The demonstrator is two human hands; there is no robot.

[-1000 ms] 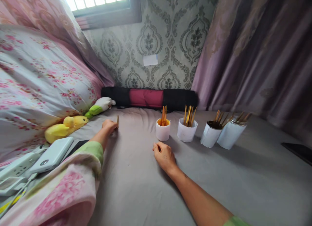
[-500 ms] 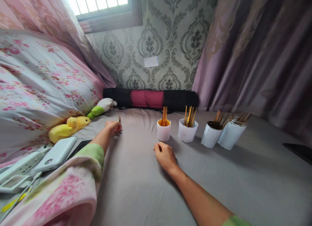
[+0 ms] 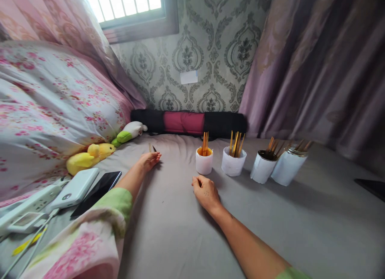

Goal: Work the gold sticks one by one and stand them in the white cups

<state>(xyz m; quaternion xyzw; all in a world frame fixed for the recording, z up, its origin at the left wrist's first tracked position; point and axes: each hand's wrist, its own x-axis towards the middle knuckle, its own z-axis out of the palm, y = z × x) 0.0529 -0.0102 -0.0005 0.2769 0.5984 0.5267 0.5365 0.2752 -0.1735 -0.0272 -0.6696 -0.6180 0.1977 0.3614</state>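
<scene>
Left hand (image 3: 149, 160) with sticks (image 3: 152, 148), right hand (image 3: 205, 192) curled

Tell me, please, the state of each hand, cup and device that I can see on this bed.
left hand, pinching thin sticks, tips up.
right hand, curled, resting on sheet.
orange-lined cup, standing, sticks inside.
second cup, standing, sticks inside.
third cup, standing, sticks inside.
jar, standing, sticks inside.
phone, lying flat, screen dark.
power bank, lying flat.
</scene>
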